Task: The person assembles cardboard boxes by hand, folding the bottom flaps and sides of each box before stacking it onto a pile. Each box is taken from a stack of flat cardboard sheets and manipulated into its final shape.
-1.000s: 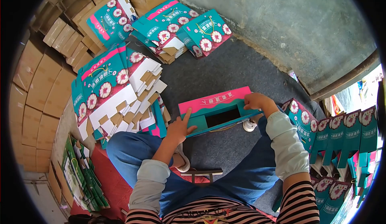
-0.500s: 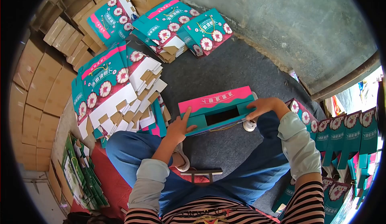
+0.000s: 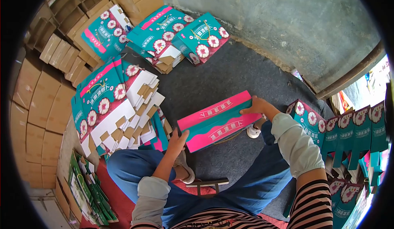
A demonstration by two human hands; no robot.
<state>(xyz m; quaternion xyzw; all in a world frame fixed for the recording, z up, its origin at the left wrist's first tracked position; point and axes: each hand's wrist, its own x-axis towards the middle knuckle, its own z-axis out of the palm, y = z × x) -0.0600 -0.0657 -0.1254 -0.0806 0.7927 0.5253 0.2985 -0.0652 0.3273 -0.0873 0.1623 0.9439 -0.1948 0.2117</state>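
A pink and teal cardboard gift box (image 3: 216,120) is held between my two hands, low in front of my knees. Its slotted face, now covered by pink and teal panels, is turned up toward me. My left hand (image 3: 177,142) grips the box's left end, thumb on the near corner. At the right end, my right hand (image 3: 262,108) has its thumb on top and its other fingers partly hidden behind. A bit of yellow cord handle (image 3: 230,138) shows along the near lower edge. The underside of the box is out of sight.
Flattened teal cartons (image 3: 102,101) lie piled at the left, with more stacks (image 3: 160,34) behind. Brown boxes (image 3: 45,101) line the left wall. Rows of upright teal boxes (image 3: 342,132) stand at the right. Green flat cartons (image 3: 88,188) lean at lower left.
The dark opening on the box's top has been covered by a pink-edged flap. Both hands have shifted to the box's ends, and the box has tilted with its right end farther away.
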